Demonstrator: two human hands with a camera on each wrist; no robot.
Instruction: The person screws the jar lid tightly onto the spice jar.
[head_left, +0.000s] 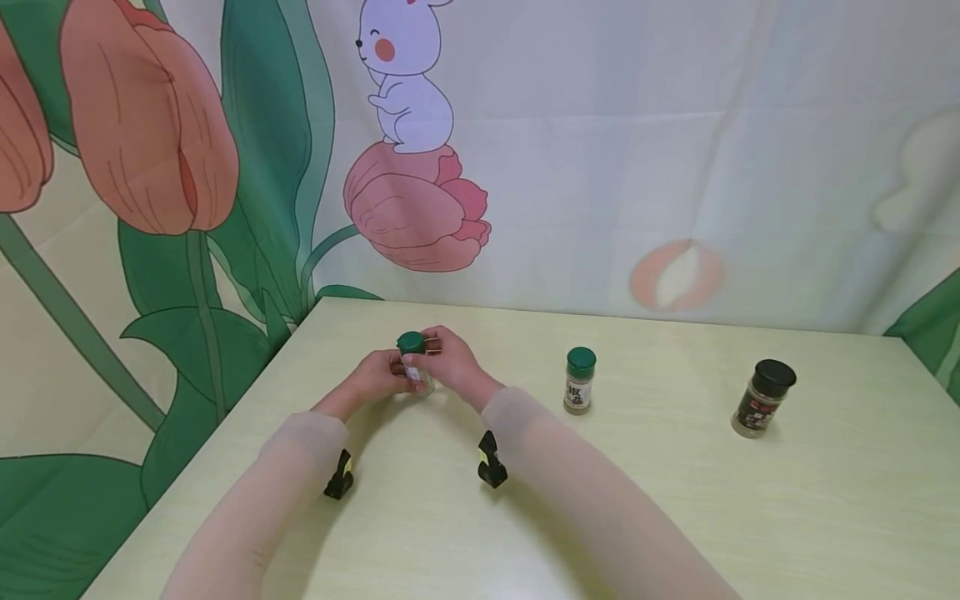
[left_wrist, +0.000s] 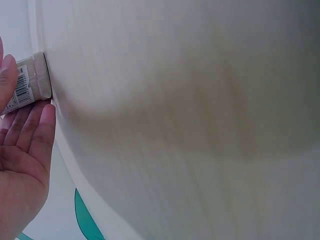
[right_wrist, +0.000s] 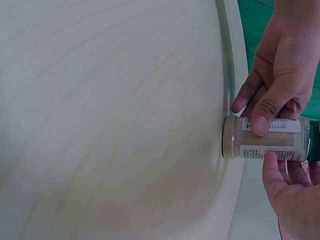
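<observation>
A clear spice jar (head_left: 422,383) with a green cap (head_left: 410,342) is between both hands near the table's back left. My left hand (head_left: 375,376) holds its body from the left; in the right wrist view the left thumb (right_wrist: 261,124) lies on the label. From the right, my right hand (head_left: 452,367) grips the upper part, its fingers close to the cap. Pale powder and a barcode label show on the jar (left_wrist: 36,77) in the left wrist view. I cannot tell if its base touches the table.
On the pale table (head_left: 675,500), a second green-capped spice jar (head_left: 578,387) stands right of the hands. Farther right is a black-capped spice jar (head_left: 759,404) with a dark label. A cloth (head_left: 562,183) printed with tulips and a rabbit hangs behind the table.
</observation>
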